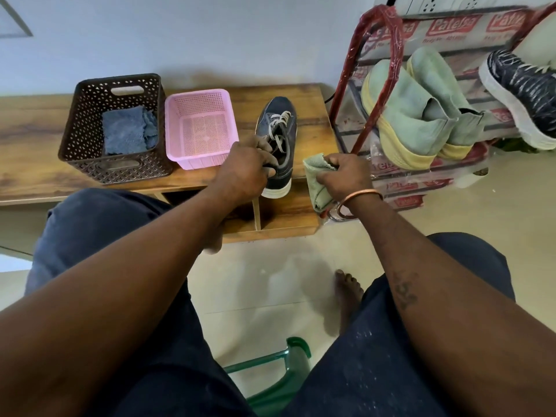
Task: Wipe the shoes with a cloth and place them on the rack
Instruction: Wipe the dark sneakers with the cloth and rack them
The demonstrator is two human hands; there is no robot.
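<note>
A dark blue sneaker with grey laces and a white sole stands on the low wooden bench, toe pointing away from me. My left hand grips it at the collar near the heel. Just right of the shoe, my right hand holds a crumpled green cloth. The cloth does not touch the shoe. The red-framed shoe rack at the right holds two pale green shoes and a dark patterned sneaker.
A brown perforated basket with blue-grey cloths and a pink basket sit on the bench left of the sneaker. The wall rises behind. My knees, a bare foot and a green stool are below.
</note>
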